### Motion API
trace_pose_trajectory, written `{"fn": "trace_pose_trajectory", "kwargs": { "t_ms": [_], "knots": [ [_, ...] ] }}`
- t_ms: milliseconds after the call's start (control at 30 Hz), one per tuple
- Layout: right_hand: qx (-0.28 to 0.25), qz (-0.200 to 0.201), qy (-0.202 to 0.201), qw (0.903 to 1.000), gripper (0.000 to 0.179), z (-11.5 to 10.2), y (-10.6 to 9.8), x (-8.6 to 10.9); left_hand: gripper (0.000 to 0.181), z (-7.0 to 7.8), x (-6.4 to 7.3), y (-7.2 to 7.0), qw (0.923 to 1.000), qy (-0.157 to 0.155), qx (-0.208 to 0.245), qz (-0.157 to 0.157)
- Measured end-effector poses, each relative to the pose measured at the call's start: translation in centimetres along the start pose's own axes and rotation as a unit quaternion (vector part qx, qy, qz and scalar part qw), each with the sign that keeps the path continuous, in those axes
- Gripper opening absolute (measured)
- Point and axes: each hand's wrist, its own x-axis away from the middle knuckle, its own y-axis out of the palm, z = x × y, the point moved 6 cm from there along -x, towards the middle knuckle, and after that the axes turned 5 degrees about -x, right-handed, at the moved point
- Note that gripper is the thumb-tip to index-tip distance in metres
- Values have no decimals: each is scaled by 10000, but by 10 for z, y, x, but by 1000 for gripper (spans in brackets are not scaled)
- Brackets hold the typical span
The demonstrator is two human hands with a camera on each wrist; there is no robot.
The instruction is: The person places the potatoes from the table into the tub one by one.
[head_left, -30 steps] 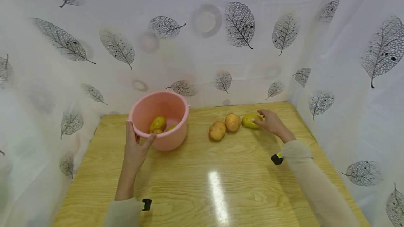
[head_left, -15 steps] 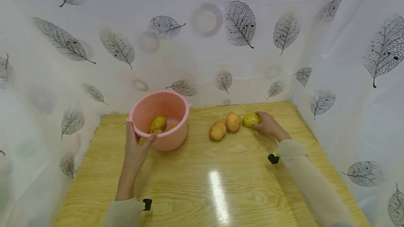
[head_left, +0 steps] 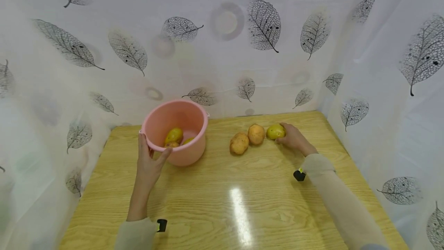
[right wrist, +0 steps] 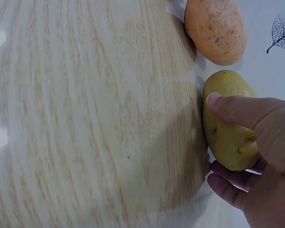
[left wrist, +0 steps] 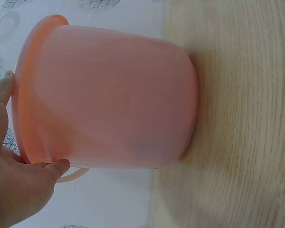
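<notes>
Down low in the head view, two pale sleeves (head_left: 135,234) come in, each with a small black box (head_left: 161,225) by the wrist. They reach over a yellow wood table (head_left: 201,203) with a shiny light streak (head_left: 240,215) at the bottom middle.

Left of the middle, the left hand (head_left: 148,163) grips the rim of a pink bucket (head_left: 189,155), thumb and fingers spread wide along the edge. The bucket's round top faces up and toward the person. Inside sit a yellow-green potato (head_left: 174,135), a bit of a brown one (head_left: 172,145) and a peek of one more (head_left: 188,141).

Right of the bucket, two brown potatoes, a lower one (head_left: 239,143) and a higher one (head_left: 256,134), sit side by side on the table. They lie between the bucket and the green potato (head_left: 275,131), which is right of the middle, near the back edge. The right hand (head_left: 294,139) pinches it from its right side, with the thumb on one face and fingertips across from it. I can't tell if it touches the table.

The green potato's long way runs left to right. One end points at the brown potatoes, and the other sits in the hand.

Behind everything, a white curtain (head_left: 222,65) with black leaves fills the top.
</notes>
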Motion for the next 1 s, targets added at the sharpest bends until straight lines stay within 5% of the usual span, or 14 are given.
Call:
{"fn": "trace_pose_trajectory", "kwargs": {
  "t_ms": [500,767,1000],
  "knots": [
    [-174,96,-44,9998,80,5,2,1,109,2,1,0,9999,-98,52,-29],
    [-223,143,-44,9996,81,8,4,0,106,33,8,-1,9995,-113,255,-112],
    [-338,226,40,9992,81,11,4,2,108,6,1,-1,9999,-92,62,-42]
  ]
}}
